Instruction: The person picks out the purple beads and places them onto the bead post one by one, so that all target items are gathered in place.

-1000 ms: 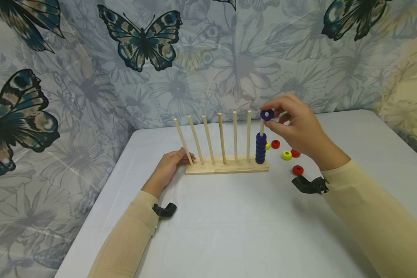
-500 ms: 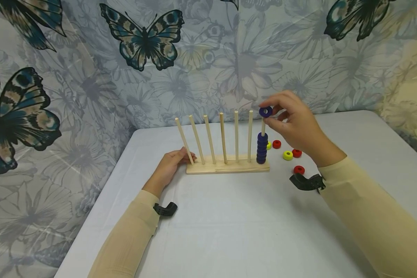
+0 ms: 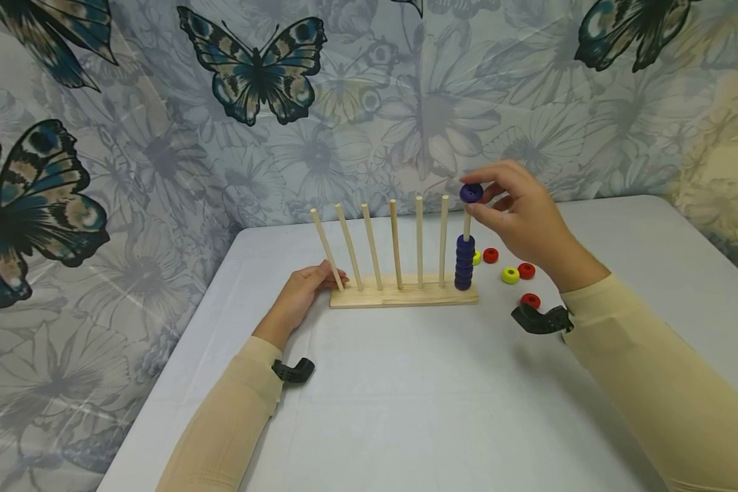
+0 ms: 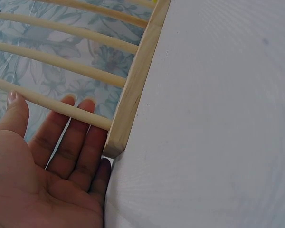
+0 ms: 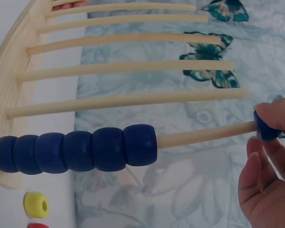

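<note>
A wooden peg rack stands on the table with several upright pegs. Its rightmost peg carries a stack of several dark blue beads. Above that stack, my right hand pinches one more blue bead between thumb and fingers. In the right wrist view this bead sits at the peg's tip; whether the peg enters its hole is hidden. At the rack's left end, my left hand has its fairly straight fingers behind the leftmost peg, thumb against that peg.
Right of the rack lie loose red beads and yellow beads, one yellow partly hidden behind the blue stack. A white cloth covers the table. Behind it hangs a butterfly-patterned backdrop.
The pinched blue bead has tipped from hole facing the camera to lying flatter over the peg, and risen slightly. The left hand keeps its place at the rack.
</note>
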`<state>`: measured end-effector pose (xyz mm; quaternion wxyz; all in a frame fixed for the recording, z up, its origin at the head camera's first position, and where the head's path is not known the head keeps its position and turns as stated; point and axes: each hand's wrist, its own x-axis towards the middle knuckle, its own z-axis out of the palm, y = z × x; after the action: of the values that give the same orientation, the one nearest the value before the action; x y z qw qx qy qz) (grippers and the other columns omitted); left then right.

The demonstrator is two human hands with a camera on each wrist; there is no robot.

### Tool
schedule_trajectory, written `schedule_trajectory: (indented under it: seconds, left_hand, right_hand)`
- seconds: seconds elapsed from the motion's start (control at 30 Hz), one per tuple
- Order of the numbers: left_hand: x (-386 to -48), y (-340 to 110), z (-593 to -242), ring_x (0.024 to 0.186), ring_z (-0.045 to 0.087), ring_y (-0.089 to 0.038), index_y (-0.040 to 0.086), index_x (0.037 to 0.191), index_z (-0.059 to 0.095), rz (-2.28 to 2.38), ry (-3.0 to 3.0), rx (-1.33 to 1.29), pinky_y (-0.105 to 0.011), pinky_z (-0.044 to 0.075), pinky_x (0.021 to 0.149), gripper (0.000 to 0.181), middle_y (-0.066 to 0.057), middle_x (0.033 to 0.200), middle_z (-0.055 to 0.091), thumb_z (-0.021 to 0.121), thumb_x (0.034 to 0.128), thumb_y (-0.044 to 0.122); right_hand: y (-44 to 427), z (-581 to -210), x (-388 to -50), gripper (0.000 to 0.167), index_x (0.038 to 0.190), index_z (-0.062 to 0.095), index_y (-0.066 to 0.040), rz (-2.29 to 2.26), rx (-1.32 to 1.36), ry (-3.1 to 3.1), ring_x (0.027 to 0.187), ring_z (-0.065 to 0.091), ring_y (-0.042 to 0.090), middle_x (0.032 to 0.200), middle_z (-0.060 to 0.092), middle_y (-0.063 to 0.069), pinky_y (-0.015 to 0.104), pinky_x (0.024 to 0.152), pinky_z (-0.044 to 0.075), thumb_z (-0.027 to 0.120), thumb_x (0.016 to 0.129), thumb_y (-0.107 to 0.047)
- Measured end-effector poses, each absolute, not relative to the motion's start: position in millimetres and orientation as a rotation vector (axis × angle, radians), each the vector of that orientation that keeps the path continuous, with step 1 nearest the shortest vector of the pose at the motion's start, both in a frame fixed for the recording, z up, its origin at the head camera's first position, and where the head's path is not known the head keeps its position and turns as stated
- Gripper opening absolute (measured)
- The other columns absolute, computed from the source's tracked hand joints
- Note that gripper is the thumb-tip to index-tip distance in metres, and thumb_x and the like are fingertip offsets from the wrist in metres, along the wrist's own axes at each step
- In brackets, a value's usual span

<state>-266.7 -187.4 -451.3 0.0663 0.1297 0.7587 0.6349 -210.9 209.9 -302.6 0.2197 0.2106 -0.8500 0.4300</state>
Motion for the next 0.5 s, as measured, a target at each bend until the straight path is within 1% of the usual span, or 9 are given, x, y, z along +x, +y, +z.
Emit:
schedule_trajectory:
  seconds: [0.27, 0.5]
  left_hand:
    - [-265.7, -187.4, -450.4, 0.117, 0.071, -0.029, -0.005, 0.123, 0.078, 1.905, 2.301, 0.400, -0.040, 0.046, 0.114, 0.060, -0.014, 0.118, 0.079, 0.052, 0.1152, 0.048]
    - [-266.1, -187.9, -451.2, 0.117, 0.071, -0.028, -0.004, 0.123, 0.078, 1.903, 2.301, 0.399, -0.040, 0.045, 0.115, 0.059, -0.014, 0.119, 0.078, 0.053, 0.1152, 0.048]
  right_hand:
    - [210.5, -303.6, -214.5, 0.031, 0.138, 0.072, -0.006, 1.197, 0.556, -2.374, 0.101, 0.058, 0.018, 0.128, 0.062, 0.008, 0.017, 0.086, 0.049, 0.073, 0.107, -0.007]
    - [209.6, -305.4, -216.6, 0.029, 0.135, 0.073, -0.005, 1.210, 0.559, -2.382, 0.100, 0.058, 0.019, 0.125, 0.063, 0.008, 0.017, 0.085, 0.050, 0.073, 0.106, -0.006]
